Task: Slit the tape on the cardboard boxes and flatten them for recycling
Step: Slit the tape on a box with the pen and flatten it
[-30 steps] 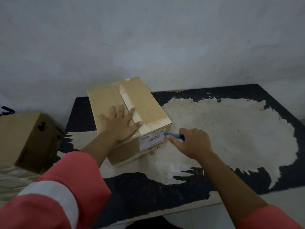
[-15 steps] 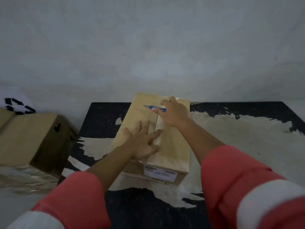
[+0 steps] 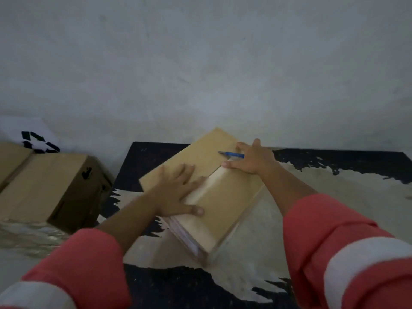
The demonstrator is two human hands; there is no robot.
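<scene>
Head view: cardboard box [image 3: 225, 197] sits skewed on the surface [image 3: 323, 208], its long axis running from the near centre up toward the wall [image 3: 200, 63]. Flaps closed, pale tape strip [image 3: 206, 189] along the middle seam. On the lid's near-left half lies the left hand [image 3: 176, 192], flat, fingers spread, thumb across the tape line, gripping nothing. At the lid's far end the right hand [image 3: 254, 158] is curled round a blue cutter [image 3: 233, 155]. Cutter tip points left across the lid, just past the far end of the visible tape. Can't tell if the blade touches cardboard. Hands apart, seam between them. Forearms bare, coral sleeves [image 3: 345, 253] with a white band. Whitish label [image 3: 185, 235] on the box's near end face is blurred and unreadable. Surface is black, worn through to a big pale patch, and the box stands on that patch's left part. Wall behind the box is grey plaster, with the box's far corner close to it. Left of the box, past the surface edge, is a second cardboard box [image 3: 44, 186]. It's closed, has a dark handle cut-out in the side facing the taped box, and sits on crinkled clear wrap [image 3: 26, 235]. Further left, another brown carton [image 3: 11, 159] at the frame edge. Behind those, a white bag [image 3: 38, 142] with black recycling arrows. Boxes shut, contents not visible.
</scene>
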